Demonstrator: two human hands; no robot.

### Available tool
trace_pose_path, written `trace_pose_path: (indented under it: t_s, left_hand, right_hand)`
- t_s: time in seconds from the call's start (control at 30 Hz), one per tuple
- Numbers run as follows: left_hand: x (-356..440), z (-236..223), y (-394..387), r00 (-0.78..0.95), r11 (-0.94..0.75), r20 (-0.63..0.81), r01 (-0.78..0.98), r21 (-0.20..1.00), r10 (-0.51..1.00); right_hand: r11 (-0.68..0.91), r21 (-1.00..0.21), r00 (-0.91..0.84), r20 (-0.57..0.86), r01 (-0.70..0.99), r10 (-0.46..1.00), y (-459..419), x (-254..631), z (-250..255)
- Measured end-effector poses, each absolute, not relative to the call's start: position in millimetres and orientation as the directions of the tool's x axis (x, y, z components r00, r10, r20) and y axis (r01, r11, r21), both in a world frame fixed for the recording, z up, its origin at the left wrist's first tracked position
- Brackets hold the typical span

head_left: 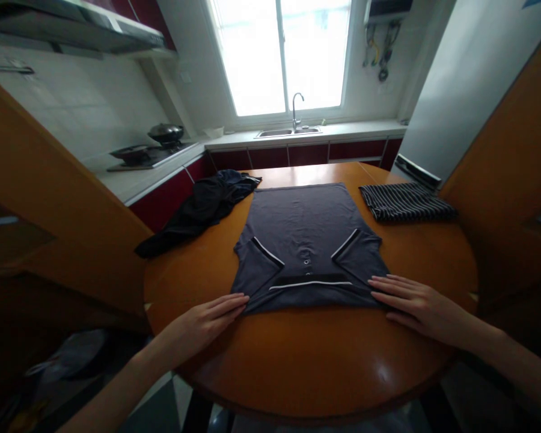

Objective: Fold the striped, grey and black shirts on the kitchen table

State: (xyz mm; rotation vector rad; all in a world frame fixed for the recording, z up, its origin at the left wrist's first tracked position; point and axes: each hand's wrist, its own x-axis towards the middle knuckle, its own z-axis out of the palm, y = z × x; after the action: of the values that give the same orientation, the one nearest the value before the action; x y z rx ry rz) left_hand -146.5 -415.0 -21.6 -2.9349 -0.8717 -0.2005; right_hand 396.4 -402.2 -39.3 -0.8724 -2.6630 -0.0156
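Note:
A dark grey polo shirt (302, 222) lies spread on the round wooden table (315, 361), its collar end towards me. Both sleeves are folded inward, and their black cuffs edged in white slant across the front. The collar, black with a white line, runs along the near side below the buttons. My left hand (207, 322) rests its outstretched fingertips on the shirt's near left corner; its thumb is hidden. At the near right corner, my right hand (415, 300) lies open, fingers extended and slightly apart, the tips touching the cloth.
A crumpled heap of dark clothes (207, 201) hangs partly over the table's left edge. On the right lies a folded black-and-white striped garment (406, 201). Beyond stand a counter with a sink (279, 133), a stove with a lidded pan (166, 132), and a fridge (455, 90).

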Motion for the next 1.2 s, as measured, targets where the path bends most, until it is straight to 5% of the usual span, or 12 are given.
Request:
trace_pose_path:
  t_s: [0.47,0.77,1.2]
  left_hand:
    - [-146.5,-18.6,-404.9,0.822,-0.850,0.219,0.521,0.083,0.525]
    - [-141.7,-23.5,-399.6,0.743,-0.835,0.382,0.499,0.231,0.549]
    - [-145.4,0.0,-429.3,0.725,-0.799,0.345,0.496,0.339,0.596]
  right_hand:
    - [0.818,0.085,-0.791,0.328,0.569,0.516,-399.6,406.5,-37.7]
    - [0.837,-0.066,-0.761,0.381,0.544,0.525,-396.1,418.3,-44.8]
    - [0.728,-0.377,-0.683,0.271,0.573,0.678,-418.5,426.4,-30.5]
